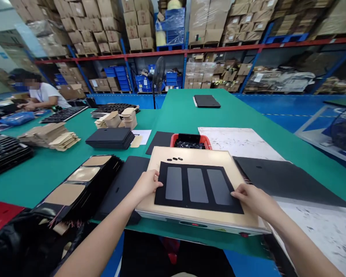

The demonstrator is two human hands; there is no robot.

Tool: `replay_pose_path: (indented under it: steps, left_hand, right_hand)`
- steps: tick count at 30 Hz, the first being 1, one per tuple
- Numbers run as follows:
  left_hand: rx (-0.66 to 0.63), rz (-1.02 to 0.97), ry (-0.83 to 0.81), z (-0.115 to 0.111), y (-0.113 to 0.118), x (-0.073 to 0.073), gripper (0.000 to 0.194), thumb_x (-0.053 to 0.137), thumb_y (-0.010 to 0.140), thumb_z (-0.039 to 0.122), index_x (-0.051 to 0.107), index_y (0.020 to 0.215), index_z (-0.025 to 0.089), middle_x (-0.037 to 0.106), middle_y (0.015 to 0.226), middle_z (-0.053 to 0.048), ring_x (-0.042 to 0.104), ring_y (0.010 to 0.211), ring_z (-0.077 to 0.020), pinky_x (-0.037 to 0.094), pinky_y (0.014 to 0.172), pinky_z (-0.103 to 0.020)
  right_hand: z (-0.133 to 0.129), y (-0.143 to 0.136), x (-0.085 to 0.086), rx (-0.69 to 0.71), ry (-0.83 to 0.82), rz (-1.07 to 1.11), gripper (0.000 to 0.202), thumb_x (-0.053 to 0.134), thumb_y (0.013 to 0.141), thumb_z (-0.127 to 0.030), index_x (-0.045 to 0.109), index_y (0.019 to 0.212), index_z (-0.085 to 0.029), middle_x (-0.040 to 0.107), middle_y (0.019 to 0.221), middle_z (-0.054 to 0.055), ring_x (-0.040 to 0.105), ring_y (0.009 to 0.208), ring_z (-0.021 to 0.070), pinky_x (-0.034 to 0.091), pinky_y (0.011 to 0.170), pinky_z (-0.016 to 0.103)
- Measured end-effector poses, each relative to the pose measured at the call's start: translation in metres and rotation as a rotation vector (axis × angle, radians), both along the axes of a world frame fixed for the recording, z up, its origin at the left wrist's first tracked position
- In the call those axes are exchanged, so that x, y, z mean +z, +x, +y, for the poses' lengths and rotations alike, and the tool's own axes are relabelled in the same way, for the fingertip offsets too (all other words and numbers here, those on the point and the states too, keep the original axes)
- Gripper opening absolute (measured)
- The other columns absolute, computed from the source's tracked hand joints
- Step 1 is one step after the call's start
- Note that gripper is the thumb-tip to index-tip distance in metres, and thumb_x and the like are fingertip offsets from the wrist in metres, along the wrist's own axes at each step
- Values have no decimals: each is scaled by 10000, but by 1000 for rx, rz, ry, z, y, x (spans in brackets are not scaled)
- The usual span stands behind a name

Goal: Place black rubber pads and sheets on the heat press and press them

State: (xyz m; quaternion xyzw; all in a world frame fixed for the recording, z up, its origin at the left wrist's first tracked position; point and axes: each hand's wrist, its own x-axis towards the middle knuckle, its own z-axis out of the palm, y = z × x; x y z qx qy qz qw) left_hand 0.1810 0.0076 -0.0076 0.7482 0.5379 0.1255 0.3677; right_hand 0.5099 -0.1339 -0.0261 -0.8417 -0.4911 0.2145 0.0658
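Note:
A flat black sheet [185, 184] with three translucent grey rectangular windows lies on the tan top of a low box-shaped device [213, 154], which has a red-lit switch on its front. At the sheet's left edge, my left hand [146, 184] pinches it between thumb and fingers. My right hand [249, 195] does the same at the right edge. Three small black oval pieces [175, 159] rest on the device just beyond the sheet. Behind it stands a red basket [207, 141] filled with small dark parts.
Left of the device are black panels [129, 173] and a stack of black pieces with tan cards [65, 193]. A large black sheet [288, 179] covers part of a stained white board [239, 140] to the right. Another person [46, 94] sits far left on the green table [190, 115].

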Motion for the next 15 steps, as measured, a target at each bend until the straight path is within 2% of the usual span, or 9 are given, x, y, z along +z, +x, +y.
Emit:
replay_pose_path:
  steps: [8, 15]
  left_hand:
    - [-35, 94, 92, -1, 2, -5, 241, 671, 706, 131, 566, 920, 171, 595, 640, 34, 600, 586, -146, 394, 555, -237]
    - [-92, 178, 187, 5, 0, -11, 251, 700, 680, 156, 584, 901, 175, 577, 617, 13, 608, 682, -199, 346, 553, -250]
  right_hand:
    - [0, 6, -7, 14, -11, 18, 273, 468, 836, -432, 563, 693, -220, 648, 766, 61, 602, 718, 226, 360, 555, 276]
    - [-1, 7, -4, 15, -8, -11, 264, 480, 804, -462, 547, 686, -236, 645, 729, 54, 606, 690, 240, 383, 537, 292]
